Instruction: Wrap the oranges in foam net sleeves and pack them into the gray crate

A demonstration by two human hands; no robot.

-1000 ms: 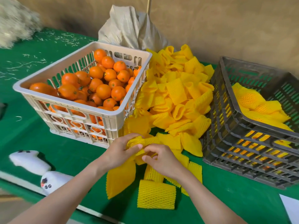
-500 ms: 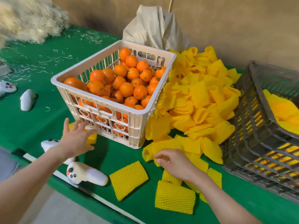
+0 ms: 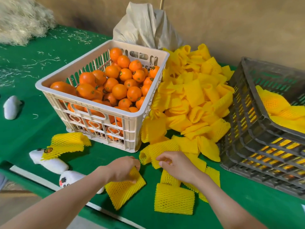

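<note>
A white crate (image 3: 132, 129) full of bare oranges (image 3: 118, 90) stands on the green table. A heap of yellow foam net sleeves (image 3: 194, 103) lies to its right. The gray crate (image 3: 239, 113) at the far right holds several wrapped oranges (image 3: 274, 103). My left hand (image 3: 123, 168) pinches the top corner of a flat foam sleeve (image 3: 123, 190) near the table's front edge. My right hand (image 3: 177, 164) grips a folded sleeve (image 3: 156, 152) at the front of the heap.
Another sleeve (image 3: 67, 142) with a round sticker lies left of the white crate. Two white toy-like items (image 3: 49, 161) sit at the front edge, one more (image 3: 10, 107) at far left. A beige sack (image 3: 145, 28) stands behind; straw (image 3: 21, 19) lies at back left.
My left hand came back from the left side of the white crate and took hold of the flat sleeve near the front edge. A sleeve now lies where that hand was.
</note>
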